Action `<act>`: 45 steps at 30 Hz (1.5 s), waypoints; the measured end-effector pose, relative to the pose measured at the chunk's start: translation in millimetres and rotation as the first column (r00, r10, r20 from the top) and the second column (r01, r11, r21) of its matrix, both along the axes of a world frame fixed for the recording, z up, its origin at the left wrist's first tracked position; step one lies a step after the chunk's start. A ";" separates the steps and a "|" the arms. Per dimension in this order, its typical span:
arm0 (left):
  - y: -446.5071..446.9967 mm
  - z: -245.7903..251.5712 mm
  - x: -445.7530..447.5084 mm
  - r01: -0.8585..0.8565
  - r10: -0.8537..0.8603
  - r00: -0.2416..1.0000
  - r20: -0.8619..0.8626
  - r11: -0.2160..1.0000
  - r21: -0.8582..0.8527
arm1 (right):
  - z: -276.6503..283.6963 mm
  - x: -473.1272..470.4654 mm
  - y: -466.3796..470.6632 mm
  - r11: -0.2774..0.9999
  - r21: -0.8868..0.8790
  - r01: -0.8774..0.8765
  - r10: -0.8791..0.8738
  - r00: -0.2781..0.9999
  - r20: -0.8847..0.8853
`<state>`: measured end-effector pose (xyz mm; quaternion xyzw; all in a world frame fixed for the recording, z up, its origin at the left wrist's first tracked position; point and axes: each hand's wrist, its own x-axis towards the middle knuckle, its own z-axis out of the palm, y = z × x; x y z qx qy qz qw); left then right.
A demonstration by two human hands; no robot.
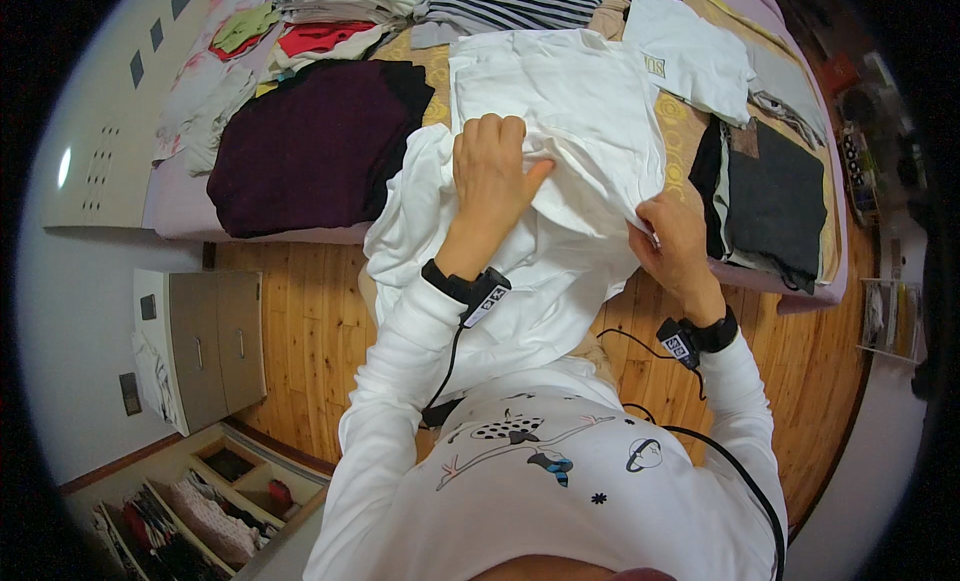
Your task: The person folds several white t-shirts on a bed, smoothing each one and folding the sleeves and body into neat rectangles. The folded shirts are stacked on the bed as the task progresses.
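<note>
A large white cloth garment (555,86) lies partly on the bed, and its rumpled near part hangs over the edge onto my lap. My left hand (491,168) rests on it near the middle, fingers bent over a fold and thumb spread to the right; whether it grips the cloth is unclear. At the garment's right edge, my right hand (671,240) pinches the cloth between thumb and fingers. Both wrists wear black straps with small cabled devices.
Dark purple folded clothes (307,146) lie left on the bed, dark grey ones (780,198) right. Behind are a striped garment (517,3) and a white printed shirt (690,56). A cabinet (217,341) and an open drawer with clothes (210,506) stand at left. A black cable (735,461) crosses my right side.
</note>
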<state>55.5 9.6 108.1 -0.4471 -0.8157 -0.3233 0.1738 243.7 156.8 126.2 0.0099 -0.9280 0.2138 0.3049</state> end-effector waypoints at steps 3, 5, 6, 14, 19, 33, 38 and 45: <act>0.3 1.5 7.8 0.092 -0.091 0.996 -0.022 0.993 0.075 | -1.6 6.4 -5.8 1.000 0.009 -0.023 0.023 0.999 -0.048; 2.9 3.4 11.2 0.130 -0.127 0.991 -0.036 0.986 0.101 | -2.6 8.0 -8.3 0.999 0.008 -0.038 0.039 0.996 -0.078; 4.9 4.3 11.7 0.140 -0.134 0.990 -0.054 0.982 0.128 | -3.1 8.0 -9.3 0.997 0.018 -0.069 0.071 0.994 -0.083; -12.1 12.1 -14.3 0.037 -0.004 0.985 -0.174 0.982 0.186 | -2.4 13.6 -1.9 0.984 0.056 0.171 -0.168 0.984 -0.060; -20.0 21.5 -18.4 0.014 -0.015 1.000 0.002 0.962 0.273 | -13.5 12.2 -4.8 0.965 -0.125 0.230 -0.216 0.970 0.114; 9.8 53.4 -16.5 -0.062 -0.341 0.624 0.703 0.875 0.480 | 10.1 -26.5 -12.6 0.983 -0.117 0.143 -0.144 0.990 -0.001; 32.6 63.4 -5.3 0.122 -0.597 0.547 0.586 0.750 0.650 | 16.4 -72.4 -28.9 0.908 -0.323 0.268 -0.243 0.963 0.115; -100.4 39.0 -115.1 -0.182 0.031 0.928 0.371 0.907 0.380 | -8.2 -19.1 124.0 0.512 -0.799 0.316 -0.419 0.904 0.089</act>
